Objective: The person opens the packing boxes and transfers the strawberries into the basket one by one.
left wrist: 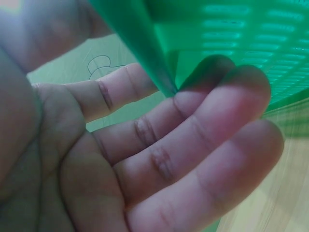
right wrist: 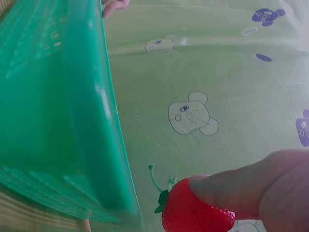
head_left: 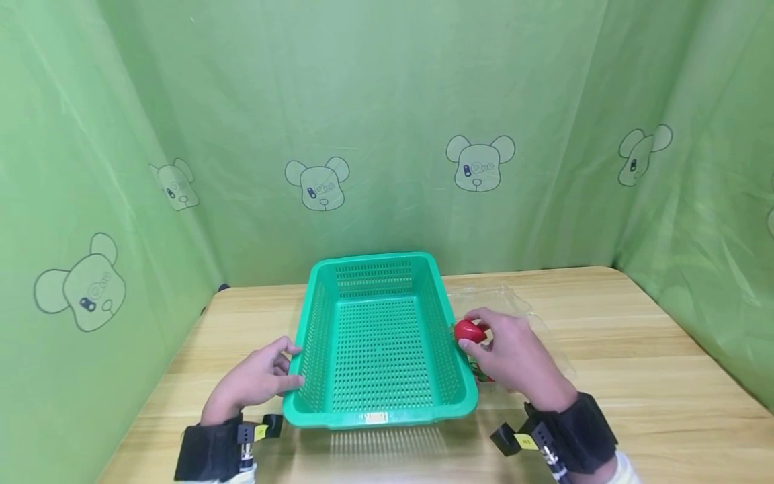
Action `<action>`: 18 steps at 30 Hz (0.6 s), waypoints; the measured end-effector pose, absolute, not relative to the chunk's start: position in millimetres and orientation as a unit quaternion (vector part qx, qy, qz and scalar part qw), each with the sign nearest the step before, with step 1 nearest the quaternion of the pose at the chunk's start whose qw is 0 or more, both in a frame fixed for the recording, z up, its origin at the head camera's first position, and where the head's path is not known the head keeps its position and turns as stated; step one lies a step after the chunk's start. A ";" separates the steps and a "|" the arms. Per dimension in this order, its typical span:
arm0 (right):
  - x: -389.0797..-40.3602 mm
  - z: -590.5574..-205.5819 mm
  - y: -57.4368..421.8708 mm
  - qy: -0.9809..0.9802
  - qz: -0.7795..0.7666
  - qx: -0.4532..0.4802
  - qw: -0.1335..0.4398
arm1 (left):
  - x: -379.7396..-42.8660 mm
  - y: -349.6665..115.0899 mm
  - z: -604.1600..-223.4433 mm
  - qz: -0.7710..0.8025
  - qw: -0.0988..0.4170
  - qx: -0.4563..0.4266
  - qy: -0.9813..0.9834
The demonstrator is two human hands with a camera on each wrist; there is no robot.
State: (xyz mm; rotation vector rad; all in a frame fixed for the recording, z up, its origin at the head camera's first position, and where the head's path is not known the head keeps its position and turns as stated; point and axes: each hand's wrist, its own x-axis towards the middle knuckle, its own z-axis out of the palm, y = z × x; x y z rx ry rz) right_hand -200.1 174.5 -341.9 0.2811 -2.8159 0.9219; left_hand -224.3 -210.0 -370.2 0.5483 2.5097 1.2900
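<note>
A green plastic basket (head_left: 381, 356) with slotted sides and a perforated bottom is in the middle of the head view, with nothing inside. My left hand (head_left: 260, 376) holds its left rim, thumb and index finger at the edge. The other fingers (left wrist: 231, 106) reach under the basket's side in the left wrist view. Beside the right rim, my right hand (head_left: 514, 346) pinches a red strawberry (head_left: 468, 331) between thumb and fingers. The strawberry's green stem and leaves (right wrist: 161, 198) point toward the basket in the right wrist view.
Under and behind my right hand lies a clear plastic container (head_left: 514, 299), with more red and green fruit (head_left: 480, 373) in it partly hidden by the hand and basket. The wooden table (head_left: 653, 349) meets a green curtain (head_left: 387, 101) with bear-head prints at the back.
</note>
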 end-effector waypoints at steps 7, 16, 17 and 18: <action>-199.2 -344.6 167.8 -0.943 0.293 0.120 0.098 | -224.7 -209.6 -370.8 0.443 0.135 0.190 0.866; -199.1 -348.7 161.9 -0.939 0.293 0.146 0.104 | -225.0 -209.8 -370.9 0.443 0.130 0.191 0.866; -199.0 -349.1 161.2 -0.939 0.291 0.148 0.105 | -225.0 -209.8 -370.9 0.443 0.129 0.191 0.866; -198.9 -349.5 160.6 -0.940 0.288 0.150 0.106 | -224.9 -209.7 -370.7 0.443 0.129 0.191 0.867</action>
